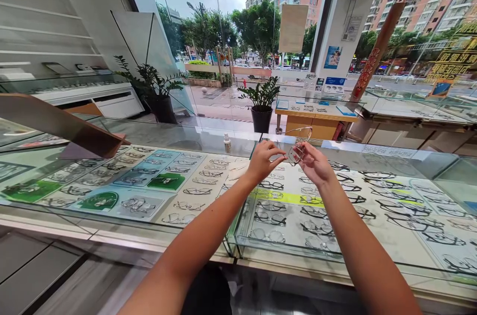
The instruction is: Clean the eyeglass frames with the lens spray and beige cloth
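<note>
A pair of thin-framed eyeglasses [296, 155] is held up above the glass counter, tilted, with its clear lenses showing. My right hand [316, 163] grips it from the right side, thumb and fingers closed on the frame. Close to the left edge of the nearer lens, my left hand [263, 161] makes a pinch with thumb and index finger. Whatever lies between those fingertips is too small to make out. Beyond my left hand, a small white bottle [227, 143] stands upright on the counter top.
Under the glass countertop [149, 228] lie many rows of eyeglasses [271, 218]. A brown slanted panel [70, 123] rises at the left. Potted plants [261, 116] stand beyond the counter, before the glass door. A low display table [316, 114] is behind, right.
</note>
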{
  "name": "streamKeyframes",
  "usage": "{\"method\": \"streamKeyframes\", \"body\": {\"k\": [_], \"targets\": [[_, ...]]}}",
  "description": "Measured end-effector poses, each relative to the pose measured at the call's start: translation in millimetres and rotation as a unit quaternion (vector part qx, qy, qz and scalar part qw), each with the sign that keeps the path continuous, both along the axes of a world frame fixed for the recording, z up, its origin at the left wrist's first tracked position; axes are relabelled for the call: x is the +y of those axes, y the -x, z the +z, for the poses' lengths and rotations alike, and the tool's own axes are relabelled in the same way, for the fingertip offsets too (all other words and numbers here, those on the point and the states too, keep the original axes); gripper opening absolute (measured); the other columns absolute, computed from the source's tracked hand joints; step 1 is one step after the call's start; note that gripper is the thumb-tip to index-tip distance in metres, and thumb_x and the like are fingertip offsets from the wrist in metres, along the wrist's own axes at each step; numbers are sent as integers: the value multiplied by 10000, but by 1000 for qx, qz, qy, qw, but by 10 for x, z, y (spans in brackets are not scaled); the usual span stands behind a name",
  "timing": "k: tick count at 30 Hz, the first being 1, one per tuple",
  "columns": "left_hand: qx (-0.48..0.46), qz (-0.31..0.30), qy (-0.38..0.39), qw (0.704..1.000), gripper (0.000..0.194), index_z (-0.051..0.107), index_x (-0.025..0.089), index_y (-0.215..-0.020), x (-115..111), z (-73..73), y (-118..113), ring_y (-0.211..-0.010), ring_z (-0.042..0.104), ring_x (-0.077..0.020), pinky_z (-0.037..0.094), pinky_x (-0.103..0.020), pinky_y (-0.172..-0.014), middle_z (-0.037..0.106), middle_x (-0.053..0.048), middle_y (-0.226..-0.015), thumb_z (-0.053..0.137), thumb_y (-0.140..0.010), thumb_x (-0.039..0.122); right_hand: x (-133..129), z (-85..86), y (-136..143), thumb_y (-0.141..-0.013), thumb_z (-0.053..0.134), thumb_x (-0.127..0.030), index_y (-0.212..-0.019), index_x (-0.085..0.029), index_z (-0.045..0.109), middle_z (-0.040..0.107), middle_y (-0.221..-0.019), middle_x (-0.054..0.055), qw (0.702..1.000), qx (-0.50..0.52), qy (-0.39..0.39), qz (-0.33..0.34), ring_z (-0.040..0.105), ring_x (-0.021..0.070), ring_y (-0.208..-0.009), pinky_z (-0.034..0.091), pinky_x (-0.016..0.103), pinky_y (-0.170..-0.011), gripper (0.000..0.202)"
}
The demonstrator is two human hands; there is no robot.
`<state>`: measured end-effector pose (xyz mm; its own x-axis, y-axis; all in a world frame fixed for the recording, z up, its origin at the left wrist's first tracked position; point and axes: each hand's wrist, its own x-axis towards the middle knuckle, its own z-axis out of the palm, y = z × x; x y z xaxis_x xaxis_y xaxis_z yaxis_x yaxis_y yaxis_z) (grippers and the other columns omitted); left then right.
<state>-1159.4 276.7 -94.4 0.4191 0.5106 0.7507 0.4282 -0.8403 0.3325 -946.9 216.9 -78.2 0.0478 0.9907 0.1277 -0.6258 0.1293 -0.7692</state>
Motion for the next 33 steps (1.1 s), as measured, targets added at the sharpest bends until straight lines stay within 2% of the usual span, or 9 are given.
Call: {"method": "streamKeyframes", "body": {"k": [7,11,13,15,17,20,26,30,33], "targets": [[27,-28,47,998,239,883,263,-977,31,-28,-33,-915,590,-247,432,-398,-864,696,-64,-896,787,-975,482,-42,57,39,-811,942,-401,-931,-294,772,838,-1123,-11,998,35,-51,-29,773,184,-1096,616,366,-1012,234],[58,-65,19,996,251,861,246,-1152,9,16,-8,-997,624,-266,464,-415,-934,714,-88,-1024,744,-987,395,-52,77,58,-801,954,-424,-920,-289,778,851,-1180,-2,997,41,-59,-20,782,183,-1102,622,366,-1023,252],[30,-2,-13,999,321,821,241,-1271,46,48,64,-1107,640,-292,464,-440,-1013,709,-113,-1151,705,-983,321,-52,89,41,-803,953,-428,-908,-283,778,856,-1164,3,997,48,-62,-23,787,183,-1100,623,362,-1031,250],[-46,127,-36,990,395,772,226,-1355,138,76,194,-1248,618,-323,439,-468,-1112,677,-144,-1293,673,-976,276,-52,97,22,-814,946,-426,-904,-279,776,859,-1147,11,997,53,-58,-25,793,187,-1098,623,366,-1038,242],[-140,273,-35,951,490,699,184,-1439,285,85,372,-1382,559,-351,396,-488,-1204,609,-184,-1439,682,-957,266,-53,99,12,-817,945,-426,-904,-280,773,861,-1117,11,997,60,-47,-26,799,194,-1091,627,375,-1037,242],[-219,398,16,891,777,500,125,-1604,555,36,658,-1557,416,-388,301,-521,-1313,433,-238,-1660,757,-889,287,-55,97,18,-805,955,-430,-901,-284,770,860,-1054,-5,997,68,-31,-30,806,197,-1079,635,376,-1027,255],[-209,424,229,851,1040,249,107,-1691,950,-219,962,-1609,385,-411,316,-541,-1319,398,-269,-1724,815,-863,385,-42,98,17,-804,955,-432,-880,-283,770,848,-1002,-22,997,76,-16,-24,809,183,-1039,638,351,-1011,250],[-177,407,289,849,965,256,114,-1676,1069,-373,1013,-1483,547,-384,385,-502,-1259,581,-234,-1595,768,-895,360,-24,91,1,-762,987,-455,-878,-284,777,842,-966,-42,997,72,-26,-11,806,155,-1006,638,310,-987,295],[-159,402,307,848,771,402,123,-1588,1127,-462,1041,-1363,630,-393,451,-509,-1176,688,-222,-1441,717,-906,302,-21,84,4,-754,988,-490,-875,-289,774,838,-950,-45,998,57,-33,-7,804,155,-1007,639,311,-983,318]]}}
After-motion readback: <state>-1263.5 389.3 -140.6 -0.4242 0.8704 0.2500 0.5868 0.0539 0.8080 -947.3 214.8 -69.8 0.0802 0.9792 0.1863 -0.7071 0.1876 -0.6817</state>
